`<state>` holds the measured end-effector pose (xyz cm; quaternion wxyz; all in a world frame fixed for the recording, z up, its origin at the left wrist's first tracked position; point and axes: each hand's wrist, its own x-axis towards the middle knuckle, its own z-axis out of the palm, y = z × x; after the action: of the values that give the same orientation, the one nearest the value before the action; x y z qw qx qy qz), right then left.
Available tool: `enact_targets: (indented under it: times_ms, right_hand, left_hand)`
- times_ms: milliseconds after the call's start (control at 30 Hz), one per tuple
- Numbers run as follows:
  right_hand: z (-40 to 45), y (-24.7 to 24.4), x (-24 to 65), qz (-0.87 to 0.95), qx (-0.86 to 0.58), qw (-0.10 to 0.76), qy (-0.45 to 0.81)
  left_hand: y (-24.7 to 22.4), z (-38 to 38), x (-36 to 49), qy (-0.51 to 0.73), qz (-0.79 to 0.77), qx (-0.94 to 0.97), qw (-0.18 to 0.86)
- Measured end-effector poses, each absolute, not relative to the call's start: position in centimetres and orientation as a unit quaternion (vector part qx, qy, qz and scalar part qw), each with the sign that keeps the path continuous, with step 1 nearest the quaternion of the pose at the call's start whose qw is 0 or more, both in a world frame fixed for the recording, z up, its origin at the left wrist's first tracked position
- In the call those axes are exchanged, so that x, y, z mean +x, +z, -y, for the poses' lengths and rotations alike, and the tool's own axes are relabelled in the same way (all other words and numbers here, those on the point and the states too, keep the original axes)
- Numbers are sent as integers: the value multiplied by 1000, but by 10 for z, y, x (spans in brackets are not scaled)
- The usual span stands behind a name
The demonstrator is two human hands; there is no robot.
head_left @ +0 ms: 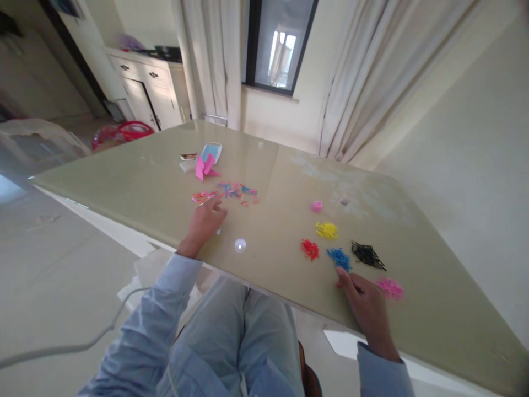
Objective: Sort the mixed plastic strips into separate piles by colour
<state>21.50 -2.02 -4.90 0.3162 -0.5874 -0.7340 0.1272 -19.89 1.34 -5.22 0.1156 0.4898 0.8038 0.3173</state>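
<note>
Evidently, from the head view, what matters most is how near our left hand (204, 221) lies to the mixed pieces (233, 192): these small, thin, multicoloured bits are spread on the table (273, 231) just beyond its fingertips, their long axis running side to side across our reach. That hand is clearly the nearer one to them; its fingers are loosely bent at the near edge of the spread, though we cannot tell whether they pinch a piece. Well apart from it, our right hand (367, 306) has its thumb at the near edge of the blue pile (340, 258), fingers curled under, and we cannot make out whether anything is gripped. Around the blue we see the red pile (309, 249) to the left, the yellow pile (327, 230) beyond, and the black pile (367, 255) to the right, while the pink pile (390, 288) lies just beside our right hand, on its outer side.
</note>
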Motion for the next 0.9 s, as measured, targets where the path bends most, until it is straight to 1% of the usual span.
enact_targets:
  times_ms: [100,233,300,667,900]
  right_hand:
    - [19,-50,217,723,-608,301,133]
    - [13,-56,225,709,-631,284,135]
    - [10,-58,229,708,-641,259,141]
    - [8,-54,223,694,-671,230,123]
    - [7,-54,221,693,-675,228,112]
  left_hand:
    - [-47,-23,-205,286,-816,493,93]
    - [-38,-36,-212,198,-834,508,81]
    - [-35,-43,-216,168,-836,517,79]
    - [-30,-58,-223,130,-813,562,83]
    - [-34,-61,-215,119,-815,565,59]
